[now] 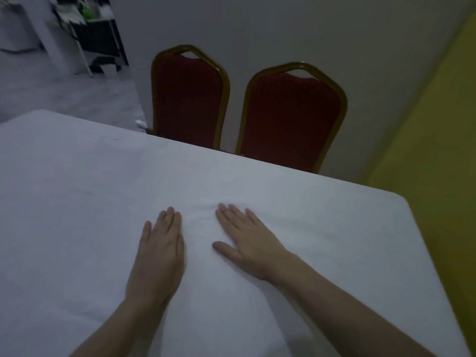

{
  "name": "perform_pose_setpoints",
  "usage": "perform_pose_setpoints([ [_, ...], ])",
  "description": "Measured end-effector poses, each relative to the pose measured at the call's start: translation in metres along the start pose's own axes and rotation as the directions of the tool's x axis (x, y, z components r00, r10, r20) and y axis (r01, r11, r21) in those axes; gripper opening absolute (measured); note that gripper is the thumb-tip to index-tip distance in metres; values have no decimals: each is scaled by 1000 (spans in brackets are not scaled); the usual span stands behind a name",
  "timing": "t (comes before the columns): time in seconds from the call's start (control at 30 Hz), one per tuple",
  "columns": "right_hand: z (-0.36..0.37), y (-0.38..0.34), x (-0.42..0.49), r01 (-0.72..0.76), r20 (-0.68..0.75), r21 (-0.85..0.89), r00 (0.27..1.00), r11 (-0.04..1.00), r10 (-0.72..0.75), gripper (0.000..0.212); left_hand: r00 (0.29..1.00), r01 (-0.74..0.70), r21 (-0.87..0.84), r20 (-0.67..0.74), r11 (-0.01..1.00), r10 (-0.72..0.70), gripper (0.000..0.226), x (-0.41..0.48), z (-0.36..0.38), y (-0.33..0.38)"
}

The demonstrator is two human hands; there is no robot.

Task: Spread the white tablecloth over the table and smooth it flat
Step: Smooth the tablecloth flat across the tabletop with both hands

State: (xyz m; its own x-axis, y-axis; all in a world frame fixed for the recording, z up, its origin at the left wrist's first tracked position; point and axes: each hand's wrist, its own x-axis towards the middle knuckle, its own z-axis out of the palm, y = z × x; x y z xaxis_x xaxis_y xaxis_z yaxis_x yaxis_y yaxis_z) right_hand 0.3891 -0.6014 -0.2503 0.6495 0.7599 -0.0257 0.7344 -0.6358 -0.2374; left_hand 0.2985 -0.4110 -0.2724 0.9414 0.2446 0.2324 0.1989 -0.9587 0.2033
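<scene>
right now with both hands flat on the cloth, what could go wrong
The left hand and right hand press flat on the tablecloth with a small wrinkle between them; pushing inward could bunch it higher. Pushing forward hard might slide the whole cloth toward the red chairs.

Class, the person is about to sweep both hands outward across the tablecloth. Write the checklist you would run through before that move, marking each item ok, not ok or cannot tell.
1. Left hand lies flat on the white tablecloth, fingers straight: ok.
2. Right hand lies flat, fingers spread: ok.
3. Cloth between the hands is smooth: not ok, small wrinkles sit by the right fingertips.
4. Far edge, in front of the left red chair and right red chair, is covered: ok.
5. Right corner is covered: ok.
6. Overhang on the near side is even: cannot tell, out of view.
</scene>
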Motion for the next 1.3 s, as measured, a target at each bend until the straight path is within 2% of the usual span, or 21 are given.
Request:
perform_pose_setpoints([
  [0.1,-14,54,-20,-242,-24,-27,970,970,241,79,1000,5,10,14,1000,-5,60,-2,-1,2],
  [0.23,-28,122,-75,-547,-78,-38,836,836,543,90,999,-9,67,52,998,5,58,-6,-3,3],
  [0.33,-33,142,-105,-655,-95,-19,753,755,651,90,998,-5,103,62,995,-1,58,1,-4,7],
  [0.4,-31,144,-107,-672,-100,-32,739,740,666,86,991,-99,118,102,988,87,59,14,-5,16],
  [0.47,-29,140,-104,-637,-104,-61,770,769,630,85,977,-164,53,147,985,155,61,35,-4,32],
  [0.53,-31,128,-97,-471,-86,-87,881,878,465,86,974,-181,-22,135,983,182,61,63,3,55],
  [0.6,-34,100,-77,-263,9,-50,964,963,264,78,982,-138,-39,124,990,142,53,88,12,75],
  [0.67,-30,72,-49,-96,110,-50,989,994,101,66,999,4,-13,37,1000,-4,50,101,19,83],
  [0.73,-24,57,-15,10,94,-37,996,999,-7,63,965,249,-78,-65,965,-254,49,104,19,80],
  [0.77,-22,58,1,47,67,-35,997,998,-44,64,936,337,-138,-61,931,-348,48,103,18,77],
  [0.83,-20,73,22,60,43,-38,997,997,-58,69,938,344,-118,-11,931,-348,48,101,19,76],
  [0.9,-24,106,25,-11,12,-15,1000,1000,11,72,968,250,-34,34,968,-249,50,103,24,78],
  [1.0,-38,175,4,-241,-60,8,969,971,241,70,971,231,14,66,973,-232,53,105,27,81],
  [1.13,-57,257,-54,-528,-133,-45,844,848,519,80,971,229,45,64,972,-232,53,103,28,79],
  [1.3,-57,281,-116,-672,-171,-4,731,741,661,83,966,246,63,67,967,-250,52,101,24,88],
])
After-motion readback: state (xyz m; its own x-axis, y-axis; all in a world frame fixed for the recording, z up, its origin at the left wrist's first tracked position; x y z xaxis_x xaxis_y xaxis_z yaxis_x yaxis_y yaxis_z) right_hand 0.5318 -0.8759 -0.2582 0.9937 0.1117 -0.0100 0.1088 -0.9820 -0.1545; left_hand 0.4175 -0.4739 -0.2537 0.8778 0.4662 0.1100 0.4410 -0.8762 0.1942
